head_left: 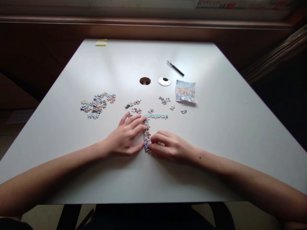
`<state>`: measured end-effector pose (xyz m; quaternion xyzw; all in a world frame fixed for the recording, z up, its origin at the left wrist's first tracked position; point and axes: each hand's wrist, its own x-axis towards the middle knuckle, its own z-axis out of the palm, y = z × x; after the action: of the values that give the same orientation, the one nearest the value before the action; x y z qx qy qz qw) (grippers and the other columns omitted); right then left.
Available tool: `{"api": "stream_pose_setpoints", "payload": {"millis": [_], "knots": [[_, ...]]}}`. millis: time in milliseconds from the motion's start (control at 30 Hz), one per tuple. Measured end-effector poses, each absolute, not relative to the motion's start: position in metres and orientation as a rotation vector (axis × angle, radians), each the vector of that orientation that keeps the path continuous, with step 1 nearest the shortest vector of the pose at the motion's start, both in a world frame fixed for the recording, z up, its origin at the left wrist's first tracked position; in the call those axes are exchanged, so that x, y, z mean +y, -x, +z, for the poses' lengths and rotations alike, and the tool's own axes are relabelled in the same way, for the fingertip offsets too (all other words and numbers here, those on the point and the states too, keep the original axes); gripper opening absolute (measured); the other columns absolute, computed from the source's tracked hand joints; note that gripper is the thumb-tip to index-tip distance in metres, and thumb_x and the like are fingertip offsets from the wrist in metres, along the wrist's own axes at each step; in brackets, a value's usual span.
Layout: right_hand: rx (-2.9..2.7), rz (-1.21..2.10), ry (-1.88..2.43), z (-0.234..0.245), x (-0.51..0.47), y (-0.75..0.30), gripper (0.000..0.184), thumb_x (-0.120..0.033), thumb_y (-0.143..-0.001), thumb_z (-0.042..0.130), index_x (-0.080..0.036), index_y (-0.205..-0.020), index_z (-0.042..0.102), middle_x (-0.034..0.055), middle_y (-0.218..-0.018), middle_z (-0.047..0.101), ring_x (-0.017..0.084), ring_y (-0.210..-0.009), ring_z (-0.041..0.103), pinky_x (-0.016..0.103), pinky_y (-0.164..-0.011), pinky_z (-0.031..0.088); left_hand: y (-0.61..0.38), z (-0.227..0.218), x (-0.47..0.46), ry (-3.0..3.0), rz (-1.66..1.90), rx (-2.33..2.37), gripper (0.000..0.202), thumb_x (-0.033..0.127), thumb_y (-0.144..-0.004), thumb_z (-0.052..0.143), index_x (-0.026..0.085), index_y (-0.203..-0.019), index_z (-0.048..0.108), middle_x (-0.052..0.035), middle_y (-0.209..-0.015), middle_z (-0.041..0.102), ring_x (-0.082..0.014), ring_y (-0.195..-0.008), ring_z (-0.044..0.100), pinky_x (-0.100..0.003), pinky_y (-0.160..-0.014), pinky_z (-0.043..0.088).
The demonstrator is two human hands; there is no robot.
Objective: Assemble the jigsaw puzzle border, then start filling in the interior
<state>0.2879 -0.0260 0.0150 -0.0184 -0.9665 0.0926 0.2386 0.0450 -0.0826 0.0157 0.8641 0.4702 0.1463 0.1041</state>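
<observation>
A joined corner of jigsaw edge pieces [146,127] lies on the white table [216,134], one strip running toward me and one [157,116] running right. My left hand [126,136] lies flat with fingers stretched out against the left side of the near strip. My right hand [168,146] is curled, fingertips pinched at the strip's near end. Whether it holds a loose piece is hidden.
Loose puzzle pieces lie in a heap [97,105] at the left and in small clusters [133,104] [164,100] beyond the hands. A picture bag [185,91], black pen [175,68], round cable hole [145,80], its metal cap [164,81] and yellow sticky pad [101,42] sit farther back.
</observation>
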Motion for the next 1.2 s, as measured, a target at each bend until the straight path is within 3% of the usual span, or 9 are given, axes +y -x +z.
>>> {"api": "stream_pose_setpoints", "payload": {"millis": [333,567,833,1000,1200], "knots": [[-2.702,0.094,0.025,0.017,-0.028,-0.29,0.012,-0.011,-0.095,0.056,-0.017,-0.087,0.063,0.0072,-0.089,0.062,0.016,-0.076,0.053,0.033,-0.068,0.046,-0.044,0.017,-0.082,-2.545,0.429,1.382,0.045,0.044,-0.09,0.056,0.02,-0.128,0.056,-0.0134,-0.156,0.042,-0.0328,-0.147,0.034,-0.057,-0.126,0.007],[-2.732,0.005,0.018,0.018,-0.027,-0.29,0.018,-0.015,-0.098,0.054,-0.017,-0.082,0.062,0.0003,-0.068,0.05,0.014,-0.063,0.041,0.032,-0.062,0.033,-0.044,0.015,-0.082,-2.547,0.436,1.374,0.044,0.043,-0.089,0.057,0.021,-0.128,0.056,-0.0123,-0.156,0.042,-0.0324,-0.147,0.033,-0.057,-0.126,0.006],[-2.753,-0.064,0.031,0.023,-0.029,-0.291,0.022,-0.016,-0.099,0.053,-0.017,-0.078,0.06,-0.0014,-0.061,0.049,0.014,-0.06,0.038,0.033,-0.061,0.025,-0.045,0.015,-0.083,-2.546,0.431,1.379,0.044,0.043,-0.09,0.055,0.02,-0.127,0.055,-0.0134,-0.157,0.041,-0.0326,-0.147,0.033,-0.057,-0.126,0.006],[-2.785,0.061,0.053,0.021,-0.026,-0.289,0.025,-0.019,-0.101,0.048,-0.017,-0.08,0.06,-0.0012,-0.06,0.054,0.013,-0.058,0.04,0.031,-0.061,0.026,-0.046,0.015,-0.083,-2.542,0.416,1.391,0.046,0.043,-0.089,0.055,0.02,-0.129,0.053,-0.0135,-0.157,0.041,-0.0323,-0.147,0.033,-0.057,-0.126,0.005],[-2.707,0.334,0.041,0.013,-0.019,-0.287,0.014,-0.021,-0.099,0.051,-0.017,-0.093,0.063,-0.0003,-0.065,0.062,0.012,-0.057,0.046,0.028,-0.063,0.035,-0.048,0.017,-0.083,-2.547,0.372,1.424,0.05,0.047,-0.09,0.053,0.02,-0.131,0.05,-0.0141,-0.156,0.04,-0.0311,-0.148,0.03,-0.056,-0.126,0.007]]}}
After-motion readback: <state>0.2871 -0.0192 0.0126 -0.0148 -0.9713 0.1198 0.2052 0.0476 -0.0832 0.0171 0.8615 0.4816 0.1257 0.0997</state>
